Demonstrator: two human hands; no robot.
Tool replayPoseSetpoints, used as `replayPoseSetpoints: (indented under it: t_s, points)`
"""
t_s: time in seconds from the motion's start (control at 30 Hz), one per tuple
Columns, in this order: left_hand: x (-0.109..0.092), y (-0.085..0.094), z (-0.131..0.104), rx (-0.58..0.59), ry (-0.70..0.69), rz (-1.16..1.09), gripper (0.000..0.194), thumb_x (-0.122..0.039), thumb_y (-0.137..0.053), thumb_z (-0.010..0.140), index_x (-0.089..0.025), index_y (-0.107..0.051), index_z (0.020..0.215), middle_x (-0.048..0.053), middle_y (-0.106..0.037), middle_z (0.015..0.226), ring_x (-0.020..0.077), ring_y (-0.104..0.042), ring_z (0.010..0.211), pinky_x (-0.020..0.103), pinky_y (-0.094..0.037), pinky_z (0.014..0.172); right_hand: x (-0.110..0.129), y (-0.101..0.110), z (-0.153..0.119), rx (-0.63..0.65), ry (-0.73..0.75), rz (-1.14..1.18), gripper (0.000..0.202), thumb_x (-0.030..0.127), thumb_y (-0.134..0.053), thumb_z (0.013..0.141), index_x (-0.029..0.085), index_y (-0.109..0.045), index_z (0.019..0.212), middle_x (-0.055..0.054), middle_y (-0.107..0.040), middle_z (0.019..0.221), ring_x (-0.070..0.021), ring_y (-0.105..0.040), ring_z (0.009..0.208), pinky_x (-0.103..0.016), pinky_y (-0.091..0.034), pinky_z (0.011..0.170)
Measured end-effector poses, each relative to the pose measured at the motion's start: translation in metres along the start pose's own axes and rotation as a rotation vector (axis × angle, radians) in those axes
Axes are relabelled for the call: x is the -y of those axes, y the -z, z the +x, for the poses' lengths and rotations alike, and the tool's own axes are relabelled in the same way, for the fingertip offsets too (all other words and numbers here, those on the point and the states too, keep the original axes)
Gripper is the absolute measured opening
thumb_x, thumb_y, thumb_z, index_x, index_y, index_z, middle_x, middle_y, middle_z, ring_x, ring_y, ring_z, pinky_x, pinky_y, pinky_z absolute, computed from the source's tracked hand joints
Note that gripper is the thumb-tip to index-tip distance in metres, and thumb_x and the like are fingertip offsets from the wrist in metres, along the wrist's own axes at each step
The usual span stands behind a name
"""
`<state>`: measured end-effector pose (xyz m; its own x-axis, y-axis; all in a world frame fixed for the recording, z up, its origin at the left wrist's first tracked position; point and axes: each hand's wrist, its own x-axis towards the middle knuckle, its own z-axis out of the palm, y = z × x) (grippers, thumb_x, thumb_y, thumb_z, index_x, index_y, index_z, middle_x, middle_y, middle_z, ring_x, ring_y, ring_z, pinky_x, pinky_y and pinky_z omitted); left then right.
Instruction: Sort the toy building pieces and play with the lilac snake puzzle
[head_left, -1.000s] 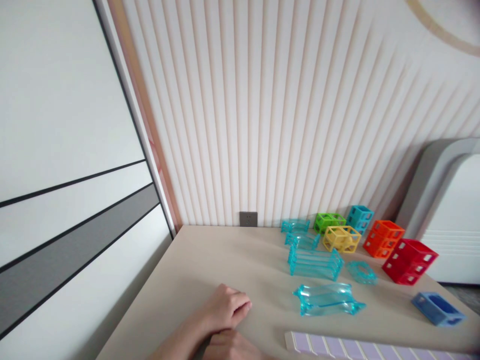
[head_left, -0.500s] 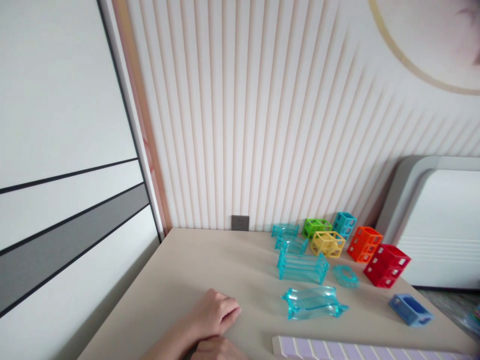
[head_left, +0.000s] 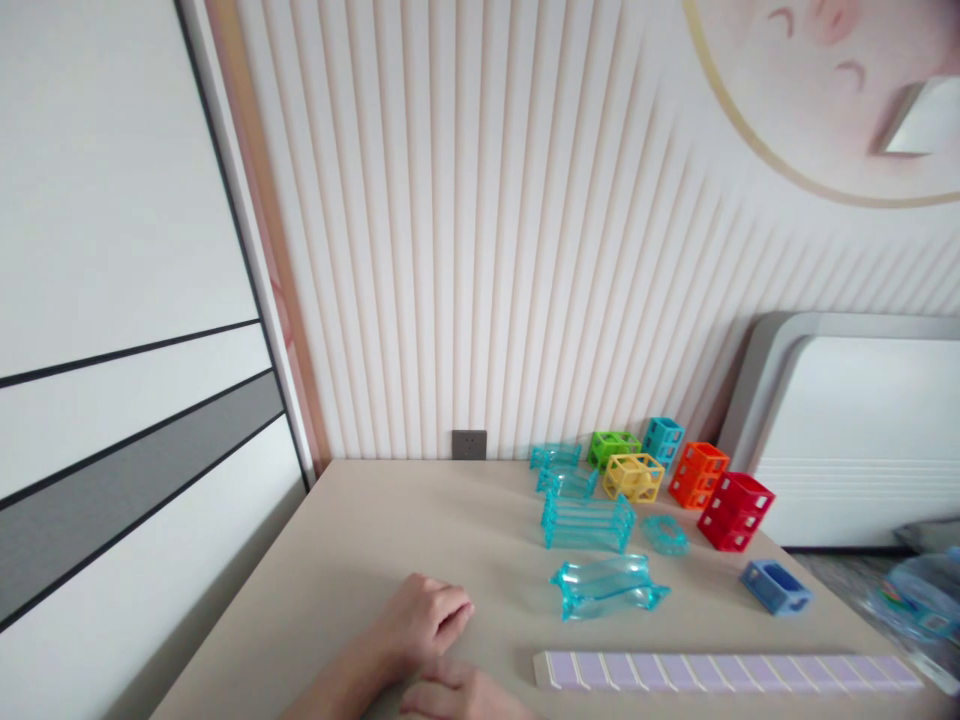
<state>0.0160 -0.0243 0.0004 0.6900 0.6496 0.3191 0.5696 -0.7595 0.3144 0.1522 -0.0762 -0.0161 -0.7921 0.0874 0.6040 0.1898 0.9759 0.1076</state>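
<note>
My left hand (head_left: 429,618) rests on the table in a loose fist, with nothing showing in it. Just below, close to the left wrist, my right hand (head_left: 463,692) is curled too; it is slightly blurred, and the bottom edge of the view cuts it off. To the right of the hands lies a long lilac strip with slanting white lines (head_left: 720,672). Beyond it lie a clear teal plastic piece with pointed corners (head_left: 609,588) and a teal barred frame (head_left: 589,523). Neither hand touches these pieces.
Farther back stand two more teal pieces (head_left: 568,483), green (head_left: 615,449), yellow (head_left: 634,479), blue-teal (head_left: 663,441), orange (head_left: 698,475) and red (head_left: 736,512) block frames. A teal ring (head_left: 665,535) and a blue block (head_left: 777,587) lie at right. A ribbed wall (head_left: 420,250) backs the table.
The view has turned rightward, so the table's things sit farther left and more of the lilac strip shows. My right hand has shifted slightly to the right; my left hand stays resting.
</note>
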Motion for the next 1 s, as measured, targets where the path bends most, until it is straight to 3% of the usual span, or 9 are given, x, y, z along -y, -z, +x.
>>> replayPoseSetpoints:
  t_s: [0.03, 0.1, 0.2, 0.33, 0.47, 0.63, 0.7, 0.8, 1.0]
  points:
    - [0.0, 0.0, 0.0, -0.008, 0.023, -0.025, 0.035, -0.027, -0.044, 0.099, -0.022, -0.062, 0.069, -0.001, -0.065, 0.059, 0.0136, -0.057, 0.052, 0.027, -0.034, 0.053, 0.0, 0.023, -0.003, -0.091, -0.015, -0.038, 0.024, 0.022, -0.04, 0.106, 0.019, -0.063, 0.099, 0.001, -0.074, 0.078, -0.0123, -0.067, 0.074, -0.023, -0.055, 0.075]
    - [-0.002, 0.003, 0.0, -0.025, 0.053, -0.061, 0.035, -0.027, -0.04, 0.101, -0.022, -0.063, 0.075, 0.0, -0.067, 0.065, 0.0153, -0.062, 0.06, 0.026, -0.04, 0.058, -0.003, 0.073, -0.014, -0.149, -0.162, -0.084, 0.019, 0.021, -0.046, 0.103, 0.02, -0.061, 0.115, -0.005, -0.076, 0.098, -0.0192, -0.069, 0.095, -0.034, -0.055, 0.089]
    - [-0.006, 0.009, 0.004, -0.102, 0.111, -0.177, 0.033, -0.032, -0.036, 0.103, -0.023, -0.066, 0.093, 0.004, -0.072, 0.082, 0.0181, -0.067, 0.077, 0.027, -0.049, 0.072, -0.015, 0.137, -0.049, -0.37, -0.686, -0.188, 0.025, 0.017, -0.046, 0.099, 0.023, -0.06, 0.118, -0.011, -0.072, 0.11, -0.0243, -0.067, 0.105, -0.04, -0.055, 0.091]
    - [-0.019, 0.014, 0.021, -0.234, 0.251, -0.434, 0.035, -0.043, -0.038, 0.103, -0.022, -0.065, 0.112, 0.009, -0.071, 0.103, 0.0204, -0.068, 0.093, 0.031, -0.054, 0.084, -0.047, 0.175, -0.116, -0.553, -1.278, -0.322, 0.036, 0.043, -0.047, 0.097, 0.022, -0.063, 0.121, -0.014, -0.067, 0.122, -0.0314, -0.065, 0.114, -0.049, -0.055, 0.094]
    - [-0.042, -0.002, 0.057, -0.252, 0.338, -0.65, 0.051, -0.054, -0.041, 0.099, -0.021, -0.053, 0.136, 0.015, -0.06, 0.136, 0.0263, -0.058, 0.127, 0.039, -0.049, 0.105, -0.077, 0.177, -0.159, -0.661, -1.597, -0.097, 0.071, 0.066, -0.043, 0.087, 0.015, -0.055, 0.135, -0.019, -0.063, 0.135, -0.0358, -0.057, 0.128, -0.05, -0.049, 0.103]
    - [-0.07, -0.042, 0.11, -0.193, 0.578, -0.821, 0.081, -0.063, -0.045, 0.093, -0.012, -0.03, 0.154, 0.017, -0.027, 0.165, 0.0281, -0.018, 0.154, 0.043, -0.012, 0.126, -0.1, 0.164, -0.168, -0.7, -1.774, 0.274, 0.106, 0.079, -0.047, 0.076, 0.01, -0.03, 0.155, -0.021, -0.05, 0.15, -0.0343, -0.043, 0.143, -0.045, -0.035, 0.116]
    - [-0.077, -0.056, 0.127, -0.192, 0.643, -0.901, 0.088, -0.064, -0.043, 0.092, -0.009, -0.022, 0.157, 0.017, -0.017, 0.167, 0.0277, -0.008, 0.156, 0.043, -0.007, 0.126, -0.106, 0.159, -0.169, -0.703, -1.79, 0.286, 0.109, 0.08, -0.05, 0.073, 0.01, -0.032, 0.155, -0.021, -0.047, 0.153, -0.0352, -0.041, 0.144, -0.046, -0.031, 0.118]
    - [-0.082, -0.069, 0.144, -0.203, 0.678, -0.952, 0.088, -0.064, -0.038, 0.094, -0.008, -0.017, 0.158, 0.019, -0.011, 0.168, 0.0282, -0.006, 0.156, 0.045, -0.008, 0.126, -0.112, 0.154, -0.17, -0.711, -1.782, 0.293, 0.108, 0.081, -0.054, 0.07, 0.014, -0.038, 0.153, -0.017, -0.05, 0.151, -0.0339, -0.041, 0.144, -0.045, -0.032, 0.118]
    - [-0.082, -0.078, 0.154, -0.271, 0.641, -1.015, 0.08, -0.064, -0.033, 0.095, -0.015, -0.023, 0.158, 0.011, -0.021, 0.167, 0.0222, -0.015, 0.155, 0.033, -0.016, 0.125, -0.117, 0.14, -0.158, -0.73, -1.687, 0.318, 0.094, 0.08, -0.056, 0.07, 0.019, -0.056, 0.142, -0.01, -0.053, 0.15, -0.0304, -0.037, 0.147, -0.039, -0.029, 0.12]
